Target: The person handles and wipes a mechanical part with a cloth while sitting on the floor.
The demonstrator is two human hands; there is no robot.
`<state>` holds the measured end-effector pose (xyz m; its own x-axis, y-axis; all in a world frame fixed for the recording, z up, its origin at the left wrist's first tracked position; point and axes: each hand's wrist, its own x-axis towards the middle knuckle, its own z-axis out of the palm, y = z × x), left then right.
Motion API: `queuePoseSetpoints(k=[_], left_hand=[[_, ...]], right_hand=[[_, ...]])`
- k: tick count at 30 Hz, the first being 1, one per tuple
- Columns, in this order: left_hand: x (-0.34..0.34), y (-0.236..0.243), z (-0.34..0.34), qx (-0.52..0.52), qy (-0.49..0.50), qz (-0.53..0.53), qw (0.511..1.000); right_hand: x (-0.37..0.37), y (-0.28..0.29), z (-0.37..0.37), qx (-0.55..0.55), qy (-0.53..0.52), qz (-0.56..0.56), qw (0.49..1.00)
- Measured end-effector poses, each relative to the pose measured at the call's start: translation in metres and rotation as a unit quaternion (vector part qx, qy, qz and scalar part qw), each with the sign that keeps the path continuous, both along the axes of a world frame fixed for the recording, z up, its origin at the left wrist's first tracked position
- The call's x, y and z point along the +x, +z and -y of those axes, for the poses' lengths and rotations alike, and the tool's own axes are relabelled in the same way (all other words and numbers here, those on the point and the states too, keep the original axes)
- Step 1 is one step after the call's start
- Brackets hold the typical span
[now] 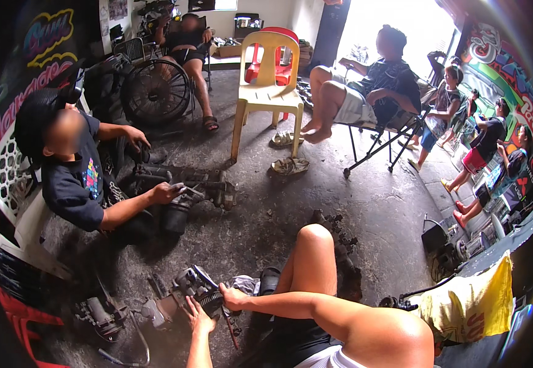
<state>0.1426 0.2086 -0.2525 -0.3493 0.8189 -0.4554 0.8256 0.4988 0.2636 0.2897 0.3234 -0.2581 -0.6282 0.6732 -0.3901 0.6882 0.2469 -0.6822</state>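
Just in front of me a greasy metal machine part [188, 283] lies low over the floor, joined to a rusty housing [159, 310]. A ribbed dark part [210, 301] sits between my two hands. My left hand [199, 316] is flat against its near side, fingers stretched out. At its right end my right hand [234, 298] is closed, with the fingers wrapped round it; the grip is partly hidden. A thin reddish rod-like tool [230, 331] lies below the hands. Beside my foot is a crumpled grey rag [245, 284].
Loose metal parts [99, 318] and a bent pipe [142, 340] lie at left. A co-worker [82, 165] sits there, handling machinery [217, 189]. Ahead stands a cream chair [269, 95]. A yellow sack [463, 300] hangs at right. Other people sit or stand farther off.
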Motion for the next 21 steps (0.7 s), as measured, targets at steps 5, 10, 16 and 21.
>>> queuePoseSetpoints(k=[5, 10, 16, 21], left_hand=[[-0.001, 0.007, 0.002, -0.003, 0.000, -0.002, 1.000], [0.000, 0.011, 0.002, -0.017, 0.000, 0.007, 1.000], [-0.002, 0.001, 0.005, 0.024, 0.019, 0.003, 1.000], [0.002, 0.011, -0.001, -0.013, 0.013, 0.007, 1.000]], right_hand=[[-0.002, 0.006, 0.002, -0.002, 0.008, 0.011, 1.000], [-0.001, 0.010, 0.002, -0.015, 0.013, 0.015, 1.000], [-0.003, 0.010, 0.003, -0.004, 0.004, 0.003, 1.000], [-0.001, 0.005, 0.003, -0.001, -0.001, 0.002, 1.000]])
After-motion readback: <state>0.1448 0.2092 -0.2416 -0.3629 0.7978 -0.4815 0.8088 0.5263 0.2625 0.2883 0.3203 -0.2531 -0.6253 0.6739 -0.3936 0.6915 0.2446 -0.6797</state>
